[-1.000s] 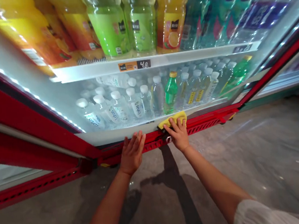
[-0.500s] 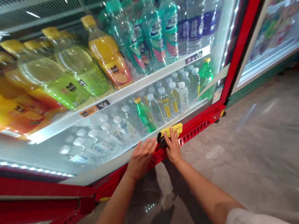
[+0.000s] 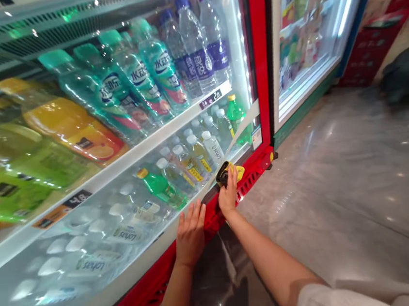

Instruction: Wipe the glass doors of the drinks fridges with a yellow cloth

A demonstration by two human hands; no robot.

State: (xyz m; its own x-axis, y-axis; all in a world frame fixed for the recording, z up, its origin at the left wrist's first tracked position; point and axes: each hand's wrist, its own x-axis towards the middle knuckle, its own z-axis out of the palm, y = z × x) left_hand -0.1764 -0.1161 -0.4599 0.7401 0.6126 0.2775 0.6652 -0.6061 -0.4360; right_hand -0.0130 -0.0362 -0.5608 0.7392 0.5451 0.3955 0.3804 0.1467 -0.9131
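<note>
My right hand (image 3: 228, 195) is closed around a folded yellow and black cloth (image 3: 223, 173), pressed to the lower edge of a drinks fridge (image 3: 264, 64) with a red frame. Yellow shows on the cloth's right side, black on its left. To the left of it, my left hand (image 3: 190, 236) lies against the bottom edge of the fridge front, fingers outstretched and holding nothing. Behind the glass, just above this hand, leans a green bottle (image 3: 162, 187) with an orange cap.
Large bottles stand on a shelf (image 3: 172, 126) inside, with teal bottles (image 3: 138, 77) in the middle. Small clear bottles (image 3: 92, 262) fill the level below. A second fridge (image 3: 304, 40) stands to the right. Grey polished floor (image 3: 326, 198) lies below, with a dark object (image 3: 406, 76) at the far right.
The view has swung to the right, so the fridge appears shifted left. My right hand and the cloth have slid right along the lower edge; my left hand stays against it.
</note>
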